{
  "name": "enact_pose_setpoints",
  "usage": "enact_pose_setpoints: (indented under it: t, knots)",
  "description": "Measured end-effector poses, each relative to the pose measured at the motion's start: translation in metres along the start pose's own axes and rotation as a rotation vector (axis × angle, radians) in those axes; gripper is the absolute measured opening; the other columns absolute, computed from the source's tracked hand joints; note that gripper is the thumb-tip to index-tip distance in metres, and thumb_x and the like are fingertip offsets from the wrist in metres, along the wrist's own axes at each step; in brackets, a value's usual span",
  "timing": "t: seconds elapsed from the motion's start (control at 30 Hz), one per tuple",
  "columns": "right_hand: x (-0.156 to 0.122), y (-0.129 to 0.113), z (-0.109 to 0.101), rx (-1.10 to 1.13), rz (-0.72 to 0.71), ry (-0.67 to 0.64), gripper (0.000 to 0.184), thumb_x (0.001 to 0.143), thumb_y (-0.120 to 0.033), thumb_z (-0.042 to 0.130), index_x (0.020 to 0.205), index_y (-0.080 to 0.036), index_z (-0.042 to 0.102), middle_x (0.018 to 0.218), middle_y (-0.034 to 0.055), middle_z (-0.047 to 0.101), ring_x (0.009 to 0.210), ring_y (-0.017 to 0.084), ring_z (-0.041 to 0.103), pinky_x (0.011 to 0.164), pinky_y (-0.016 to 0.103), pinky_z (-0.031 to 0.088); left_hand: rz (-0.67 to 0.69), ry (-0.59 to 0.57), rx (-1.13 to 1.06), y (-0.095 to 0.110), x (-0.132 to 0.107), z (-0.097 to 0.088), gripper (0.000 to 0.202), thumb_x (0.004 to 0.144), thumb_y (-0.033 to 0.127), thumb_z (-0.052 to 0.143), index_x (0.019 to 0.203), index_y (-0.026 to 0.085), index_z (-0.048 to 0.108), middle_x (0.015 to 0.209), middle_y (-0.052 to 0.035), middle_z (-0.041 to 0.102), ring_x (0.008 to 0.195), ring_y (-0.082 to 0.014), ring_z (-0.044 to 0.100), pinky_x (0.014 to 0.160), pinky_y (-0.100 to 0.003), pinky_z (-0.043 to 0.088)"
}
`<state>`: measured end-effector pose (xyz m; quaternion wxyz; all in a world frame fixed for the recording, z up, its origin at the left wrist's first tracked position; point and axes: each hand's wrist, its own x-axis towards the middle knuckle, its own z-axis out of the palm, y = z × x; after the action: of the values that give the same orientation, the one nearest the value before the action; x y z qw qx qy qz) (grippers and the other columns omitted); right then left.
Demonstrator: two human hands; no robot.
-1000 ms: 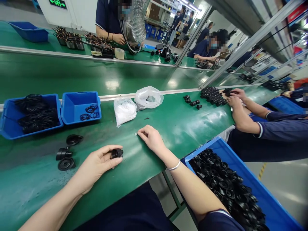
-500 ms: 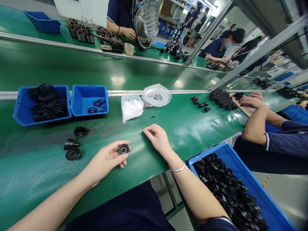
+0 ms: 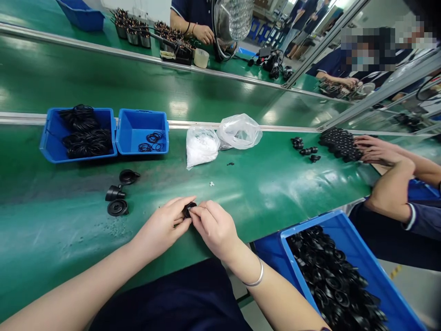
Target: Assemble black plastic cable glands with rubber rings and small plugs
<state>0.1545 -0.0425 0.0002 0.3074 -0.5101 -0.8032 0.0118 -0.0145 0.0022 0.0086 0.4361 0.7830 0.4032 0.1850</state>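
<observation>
My left hand [image 3: 163, 226] grips a small round black plastic part [image 3: 188, 209] just above the green bench [image 3: 275, 184]. My right hand [image 3: 212, 226] meets it from the right, its fingertips pinched against the same part; what they pinch is too small to make out. A tiny white piece [image 3: 211, 184] lies on the bench just beyond the hands. Three black parts [image 3: 117, 198] lie to the left of my left hand.
Two blue bins [image 3: 141, 120] with black rubber rings stand at the back left. Two plastic bags [image 3: 220, 140] lie behind the hands. A big blue bin [image 3: 292, 227] of black parts sits low right. A co-worker's hands [image 3: 374, 151] touch grouped black parts [image 3: 339, 142] on the right.
My right hand left the tiny white piece on the bench and came back to my left hand, now pinching at the black part. The view shifted left and down.
</observation>
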Motion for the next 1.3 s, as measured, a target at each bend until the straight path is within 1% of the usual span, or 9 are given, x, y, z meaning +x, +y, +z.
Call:
enact_pose_setpoints:
  t: [0.13,0.23,0.47,0.57,0.7,0.8,0.87,1.0,1.3]
  knots:
    - [0.002,-0.002,-0.005,-0.133,-0.12,-0.091,0.018,0.092,-0.011,0.043,0.095,-0.015,0.061,0.075,0.0075,0.059,0.069,0.019,0.054,0.06,0.033,0.049,0.011,0.008,0.027,-0.003,-0.001,0.003,0.048,0.088,0.021,0.043,0.135,0.015,0.047,0.1,-0.0091,0.067,0.106,-0.0222,0.061,0.094,-0.034,0.048]
    - [0.003,-0.001,-0.004,-0.141,-0.147,-0.123,0.021,0.093,-0.011,0.041,0.093,-0.015,0.062,0.076,0.0074,0.059,0.069,0.018,0.053,0.062,0.034,0.05,0.024,0.015,0.043,-0.004,-0.002,0.003,0.048,0.088,0.022,0.043,0.135,0.015,0.047,0.118,-0.0116,0.063,0.114,-0.0237,0.058,0.096,-0.034,0.047]
    - [0.004,0.01,-0.005,0.054,-0.079,-0.134,0.02,0.094,-0.014,0.045,0.103,-0.016,0.062,0.092,0.0079,0.065,0.085,0.017,0.06,0.076,0.03,0.053,-0.016,0.017,0.012,-0.006,0.0,0.0,0.047,0.089,0.032,0.047,0.134,0.018,0.048,0.125,-0.0111,0.061,0.113,-0.0261,0.06,0.096,-0.036,0.049]
    - [0.009,0.037,-0.012,0.202,0.042,-0.044,0.015,0.092,-0.018,0.051,0.101,-0.019,0.062,0.093,0.0047,0.065,0.086,0.014,0.06,0.079,0.026,0.052,-0.068,0.015,-0.058,-0.004,0.001,0.003,0.046,0.087,0.037,0.051,0.13,0.021,0.052,0.124,-0.0092,0.061,0.11,-0.0257,0.063,0.094,-0.035,0.051]
    - [0.023,0.098,-0.019,0.055,0.377,0.152,0.014,0.091,-0.024,0.051,0.095,-0.019,0.064,0.088,0.0056,0.062,0.079,0.016,0.059,0.077,0.031,0.051,-0.159,-0.063,-0.278,-0.002,0.001,0.007,0.046,0.087,0.041,0.051,0.129,0.025,0.05,0.129,-0.0063,0.058,0.103,-0.0223,0.068,0.093,-0.03,0.053]
    - [0.034,0.136,-0.02,-0.025,0.413,0.122,0.017,0.089,-0.024,0.053,0.099,-0.017,0.064,0.089,0.0072,0.06,0.077,0.017,0.059,0.075,0.031,0.051,-0.205,-0.101,-0.41,-0.003,0.001,0.009,0.049,0.085,0.043,0.054,0.13,0.026,0.047,0.132,-0.0057,0.055,0.104,-0.0215,0.068,0.093,-0.028,0.053]
    - [0.039,0.149,-0.019,-0.056,0.391,0.064,0.017,0.088,-0.022,0.053,0.099,-0.016,0.064,0.09,0.0075,0.06,0.078,0.018,0.059,0.075,0.031,0.05,-0.229,-0.105,-0.455,-0.005,0.002,0.009,0.05,0.085,0.042,0.056,0.13,0.026,0.047,0.132,-0.006,0.056,0.105,-0.0221,0.067,0.093,-0.028,0.053]
    - [0.044,0.154,-0.016,-0.092,0.366,0.003,0.015,0.09,-0.021,0.05,0.092,-0.018,0.064,0.087,0.0061,0.059,0.078,0.017,0.057,0.075,0.029,0.047,-0.243,-0.105,-0.515,-0.007,0.003,0.01,0.049,0.085,0.04,0.057,0.13,0.026,0.046,0.131,-0.0054,0.057,0.108,-0.0228,0.066,0.093,-0.03,0.054]
    - [0.035,0.148,-0.018,-0.086,0.393,0.011,0.013,0.088,-0.024,0.053,0.083,-0.018,0.063,0.081,0.0054,0.06,0.075,0.018,0.057,0.07,0.03,0.045,-0.286,-0.116,-0.612,-0.011,0.003,0.009,0.052,0.084,0.037,0.061,0.132,0.024,0.045,0.122,-0.0055,0.066,0.108,-0.0235,0.066,0.093,-0.033,0.053]
